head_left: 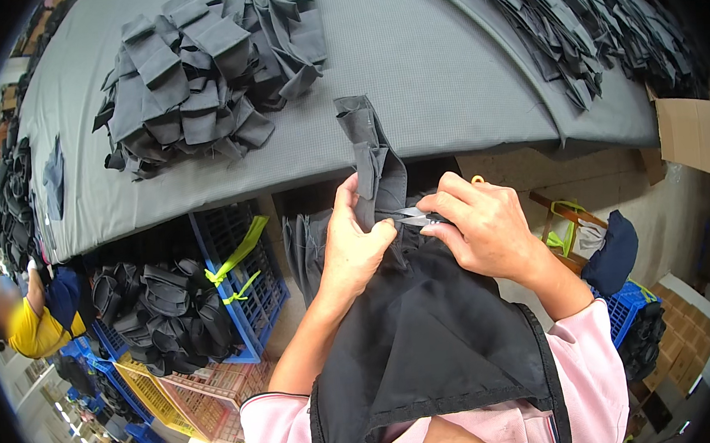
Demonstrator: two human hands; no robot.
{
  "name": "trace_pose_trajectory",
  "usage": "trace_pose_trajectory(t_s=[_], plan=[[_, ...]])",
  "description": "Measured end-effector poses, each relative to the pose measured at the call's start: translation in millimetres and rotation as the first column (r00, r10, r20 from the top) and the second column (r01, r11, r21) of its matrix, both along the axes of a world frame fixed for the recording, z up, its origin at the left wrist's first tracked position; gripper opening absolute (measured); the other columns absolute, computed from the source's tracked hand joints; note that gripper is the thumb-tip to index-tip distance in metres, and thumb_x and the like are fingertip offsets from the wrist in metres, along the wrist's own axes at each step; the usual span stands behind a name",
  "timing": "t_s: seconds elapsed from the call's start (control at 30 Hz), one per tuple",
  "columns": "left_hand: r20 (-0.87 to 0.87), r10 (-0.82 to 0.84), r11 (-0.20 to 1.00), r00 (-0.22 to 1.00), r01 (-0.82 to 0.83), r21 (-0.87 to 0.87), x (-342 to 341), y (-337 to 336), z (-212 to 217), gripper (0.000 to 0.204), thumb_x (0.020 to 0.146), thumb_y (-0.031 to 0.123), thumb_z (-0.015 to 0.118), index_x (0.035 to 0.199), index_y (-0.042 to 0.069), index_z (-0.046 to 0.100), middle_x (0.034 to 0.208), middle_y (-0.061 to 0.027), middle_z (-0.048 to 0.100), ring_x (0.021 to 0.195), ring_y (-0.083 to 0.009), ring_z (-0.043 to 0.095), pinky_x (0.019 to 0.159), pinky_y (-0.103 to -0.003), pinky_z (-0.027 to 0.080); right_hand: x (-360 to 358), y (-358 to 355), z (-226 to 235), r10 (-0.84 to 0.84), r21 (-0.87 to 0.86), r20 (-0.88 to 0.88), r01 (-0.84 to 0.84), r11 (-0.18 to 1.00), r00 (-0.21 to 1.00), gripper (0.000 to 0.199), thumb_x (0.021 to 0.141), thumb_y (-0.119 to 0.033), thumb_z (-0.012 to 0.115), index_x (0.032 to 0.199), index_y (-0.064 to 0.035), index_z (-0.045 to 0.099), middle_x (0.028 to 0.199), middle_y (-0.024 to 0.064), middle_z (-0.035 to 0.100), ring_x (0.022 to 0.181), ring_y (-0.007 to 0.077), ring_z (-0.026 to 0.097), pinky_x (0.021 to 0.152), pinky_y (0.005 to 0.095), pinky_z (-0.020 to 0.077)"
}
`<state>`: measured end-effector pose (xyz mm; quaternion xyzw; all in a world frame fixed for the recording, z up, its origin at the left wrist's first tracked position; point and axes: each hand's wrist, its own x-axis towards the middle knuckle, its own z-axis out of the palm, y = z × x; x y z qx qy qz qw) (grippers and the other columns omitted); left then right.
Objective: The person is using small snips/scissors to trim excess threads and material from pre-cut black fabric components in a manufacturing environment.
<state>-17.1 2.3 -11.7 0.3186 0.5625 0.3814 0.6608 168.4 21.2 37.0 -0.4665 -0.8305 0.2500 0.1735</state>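
Observation:
My left hand (349, 255) is closed on a dark grey fabric piece (377, 166), thumb on top. The piece is a folded strip with stitched edges, and its far end reaches up over the table's front edge. My right hand (483, 225) grips small thread snips (410, 215). Their metal blades point left at the fabric, close beside my left thumb; I cannot tell whether they touch a thread. Below my hands, more dark fabric (299, 246) hangs beside the black apron (437, 331) on my lap.
A heap of grey fabric pieces (188, 77) lies on the cloth-covered table (435, 68), with more bundles (555, 26) at the far right. Blue crate (247, 270) and black items (167, 296) stand lower left. A cardboard box (691, 136) is at right. Another person (45, 317) works far left.

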Motion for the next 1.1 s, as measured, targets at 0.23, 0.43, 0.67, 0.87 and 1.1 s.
trace_pose_trajectory(t_s=[0.23,0.43,0.67,0.87,1.1], plan=[[0.198,0.049,0.998,0.979,-0.038,-0.056,-0.4,3.3,5.4,0.074,0.071,-0.001,0.059,0.136,-0.011,0.026,0.129,-0.0186,0.042,0.117,-0.0194,0.044,0.101,-0.029,0.034,2.3,-2.2,-4.8,0.045,0.127,-0.05,-0.038,0.991,0.998,0.024,0.067,-0.011,0.075,0.088,-0.0069,0.063,0.076,0.0041,0.055,0.059,0.0226,0.054,0.053,0.0321,0.0438],[0.125,0.054,0.998,0.991,-0.048,-0.052,-0.2,4.8,6.6,0.075,0.072,-0.002,0.059,0.137,-0.011,0.024,0.132,-0.0181,0.041,0.119,-0.0192,0.044,0.101,-0.029,0.036,4.4,-3.4,-0.5,-0.05,0.058,-0.058,0.054,0.997,0.997,0.024,0.067,-0.01,0.075,0.088,-0.0067,0.062,0.078,0.0043,0.055,0.061,0.0233,0.057,0.054,0.0331,0.0445],[0.056,0.024,0.999,0.998,-0.025,0.02,0.5,3.1,6.1,0.07,0.074,-0.003,0.056,0.137,-0.011,0.025,0.129,-0.0182,0.044,0.116,-0.0182,0.047,0.1,-0.028,0.037,6.1,0.7,1.4,-0.013,-0.045,-0.015,0.013,0.999,1.0,0.023,0.075,-0.016,0.071,0.09,-0.0073,0.057,0.084,0.0056,0.052,0.061,0.0261,0.058,0.054,0.0365,0.0454],[0.044,0.015,1.0,0.999,-0.016,0.027,1.2,1.4,2.3,0.07,0.074,-0.002,0.057,0.137,-0.009,0.027,0.129,-0.0181,0.044,0.117,-0.0186,0.046,0.101,-0.029,0.036,6.6,-1.9,-0.3,-0.054,-0.07,-0.038,0.052,0.996,0.998,0.023,0.07,-0.012,0.074,0.088,-0.0059,0.062,0.079,0.0058,0.054,0.063,0.0239,0.059,0.053,0.034,0.045],[0.002,-0.011,1.0,1.0,0.011,0.013,1.3,-0.7,-1.0,0.069,0.074,-0.002,0.057,0.137,-0.009,0.029,0.13,-0.0171,0.045,0.117,-0.0186,0.047,0.101,-0.029,0.036,5.2,-0.3,3.4,-0.038,-0.058,0.009,0.038,0.998,0.999,0.022,0.071,-0.013,0.073,0.09,-0.0072,0.062,0.079,0.005,0.053,0.062,0.0242,0.057,0.054,0.0349,0.0445]])
